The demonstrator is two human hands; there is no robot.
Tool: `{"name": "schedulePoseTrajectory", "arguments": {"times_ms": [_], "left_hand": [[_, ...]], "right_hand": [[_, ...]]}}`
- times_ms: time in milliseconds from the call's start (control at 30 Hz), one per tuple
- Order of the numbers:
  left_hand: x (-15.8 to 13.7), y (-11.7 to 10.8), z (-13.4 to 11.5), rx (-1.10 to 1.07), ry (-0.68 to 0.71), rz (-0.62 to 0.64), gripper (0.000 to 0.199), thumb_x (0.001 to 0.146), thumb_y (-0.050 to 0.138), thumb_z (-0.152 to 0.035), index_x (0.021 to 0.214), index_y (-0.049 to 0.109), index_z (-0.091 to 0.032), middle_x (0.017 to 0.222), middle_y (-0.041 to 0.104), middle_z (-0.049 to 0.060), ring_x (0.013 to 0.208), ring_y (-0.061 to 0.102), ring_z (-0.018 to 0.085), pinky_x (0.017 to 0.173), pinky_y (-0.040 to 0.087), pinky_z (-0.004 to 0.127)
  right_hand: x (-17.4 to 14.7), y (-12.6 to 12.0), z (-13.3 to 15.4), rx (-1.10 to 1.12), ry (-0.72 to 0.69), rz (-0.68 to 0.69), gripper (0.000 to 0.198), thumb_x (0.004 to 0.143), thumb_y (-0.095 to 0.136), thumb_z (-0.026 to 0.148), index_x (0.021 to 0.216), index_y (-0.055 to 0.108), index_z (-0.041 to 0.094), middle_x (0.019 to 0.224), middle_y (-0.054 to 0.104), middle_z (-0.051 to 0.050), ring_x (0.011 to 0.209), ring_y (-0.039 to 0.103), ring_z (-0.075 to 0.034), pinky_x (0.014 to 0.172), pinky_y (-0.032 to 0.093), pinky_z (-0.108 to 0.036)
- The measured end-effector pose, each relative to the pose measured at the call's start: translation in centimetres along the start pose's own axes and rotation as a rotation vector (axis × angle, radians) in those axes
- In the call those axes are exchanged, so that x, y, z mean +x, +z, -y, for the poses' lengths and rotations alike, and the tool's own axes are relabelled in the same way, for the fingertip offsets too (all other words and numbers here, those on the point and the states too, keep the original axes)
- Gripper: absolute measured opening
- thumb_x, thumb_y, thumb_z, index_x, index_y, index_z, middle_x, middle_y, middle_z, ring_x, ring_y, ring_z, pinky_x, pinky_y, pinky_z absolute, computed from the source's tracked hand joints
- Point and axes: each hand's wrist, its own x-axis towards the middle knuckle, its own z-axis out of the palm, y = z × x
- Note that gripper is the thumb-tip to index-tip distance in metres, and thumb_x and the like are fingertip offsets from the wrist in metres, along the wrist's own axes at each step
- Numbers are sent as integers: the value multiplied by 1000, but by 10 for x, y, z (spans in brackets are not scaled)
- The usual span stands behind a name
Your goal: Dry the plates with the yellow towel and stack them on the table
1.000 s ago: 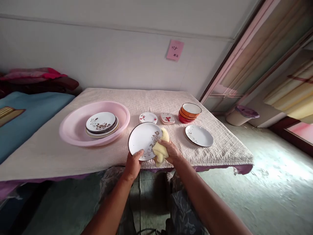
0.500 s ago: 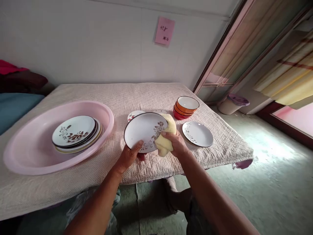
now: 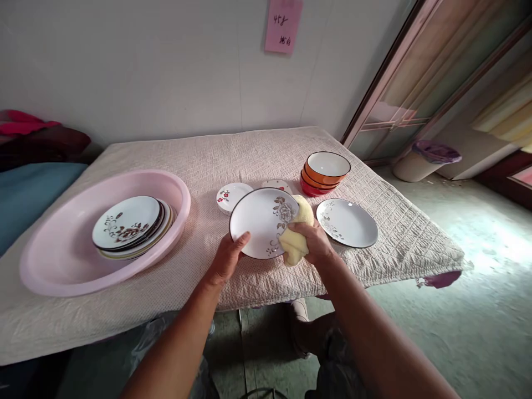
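Observation:
A white plate (image 3: 258,221) with a dark rim and brown flower print is held tilted above the table's front. My left hand (image 3: 228,256) grips its lower left edge, thumb on top and fingers underneath. At the plate's right edge, my right hand (image 3: 313,243) is closed on a yellow cloth (image 3: 295,244), which wraps over the rim. Just right of that hand, a similar plate (image 3: 349,224) lies on the table. Behind the held plate are small white plates with red flowers (image 3: 233,195) and another small plate (image 3: 276,185), partly hidden.
A pink basin (image 3: 54,244) on the left holds a stack of plates (image 3: 127,221). Orange and red bowls (image 3: 326,172) are stacked at the right on the quilted tablecloth (image 3: 257,149). A pink note (image 3: 283,26) hangs on the wall; a bin (image 3: 424,160) stands right.
The view has shifted slightly, tilting downward. The held plate sits a little further right in view and uncovers more of the small plates behind. Both hands keep their hold.

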Motion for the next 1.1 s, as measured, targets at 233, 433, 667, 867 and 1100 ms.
{"name": "schedulePoseTrajectory", "arguments": {"times_ms": [233, 433, 667, 867, 1100], "left_hand": [[13, -1, -16, 128, 197, -84, 43, 80, 68, -43, 112, 69, -14, 102, 73, 10, 98, 66, 24, 83, 50, 28], [18, 0, -9, -16, 278, -288, 44, 77, 70, -44, 110, 69, -15, 94, 74, 8, 97, 66, 24, 81, 51, 30], [14, 4, -8, -346, 216, -381, 55, 76, 69, -49, 120, 63, -16, 114, 71, 11, 107, 65, 27, 88, 51, 33], [15, 2, -5, -352, 99, -238, 55, 74, 73, -36, 125, 61, -17, 116, 70, 12, 106, 66, 27, 90, 51, 36], [24, -1, -13, -138, 96, -205, 52, 77, 73, -39, 121, 64, -12, 106, 73, 13, 104, 67, 29, 90, 51, 38]], "right_hand": [[2, -15, -19, -54, 76, -31, 25, 56, 72, 24, 78, 61, 17, 61, 62, 1, 49, 55, -16, 46, 48, -32], [6, 3, -15, 47, 42, 48, 32, 60, 74, 28, 88, 63, 20, 78, 67, -1, 64, 61, -19, 59, 52, -34], [5, 32, -32, 193, 111, 88, 32, 64, 73, 32, 91, 64, 19, 80, 67, -2, 68, 60, -18, 62, 51, -30], [9, 34, -9, 161, 87, -67, 28, 53, 73, 26, 78, 65, 17, 68, 64, -1, 58, 57, -15, 54, 49, -28], [21, 2, -10, 102, 46, -25, 30, 57, 75, 24, 85, 69, 16, 72, 68, -2, 58, 59, -18, 54, 50, -31]]}}
